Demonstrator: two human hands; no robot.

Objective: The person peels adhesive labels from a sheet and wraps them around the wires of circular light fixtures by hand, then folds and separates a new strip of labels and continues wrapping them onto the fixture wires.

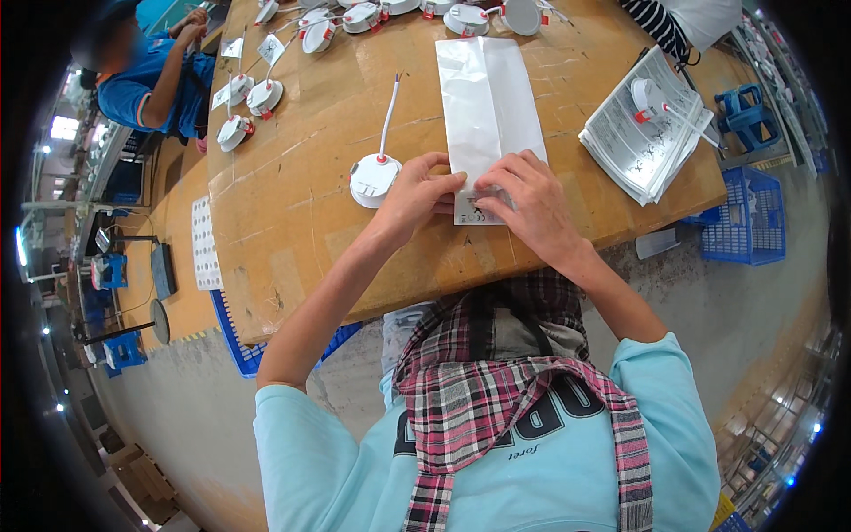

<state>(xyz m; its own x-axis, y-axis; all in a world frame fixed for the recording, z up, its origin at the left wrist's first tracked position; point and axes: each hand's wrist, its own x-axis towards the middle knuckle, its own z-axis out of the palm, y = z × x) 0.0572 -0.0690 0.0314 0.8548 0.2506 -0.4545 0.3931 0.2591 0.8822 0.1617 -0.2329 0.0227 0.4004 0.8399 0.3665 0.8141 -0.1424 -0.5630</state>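
A long white paper sheet (487, 106), creased along its length, lies on the table in front of me, with small dark print at its near end. My left hand (415, 195) pinches the sheet's left edge near that end between thumb and fingers. My right hand (530, 202) bends over the near right part, its curled fingers pressed together on the paper; the fingertips are partly hidden. Just left of my left hand lies a round white downlight (372, 183), its white cable stretching away across the table. Neither hand touches it.
Several more downlights (319, 34) stand along the far and left table (301, 213). On the right, a stack of printed leaflets (620, 146) bears another downlight (647, 94). Blue crates (743, 217) stand beyond the right edge. A co-worker (160, 84) is at the far left; a striped sleeve (658, 25) shows far right.
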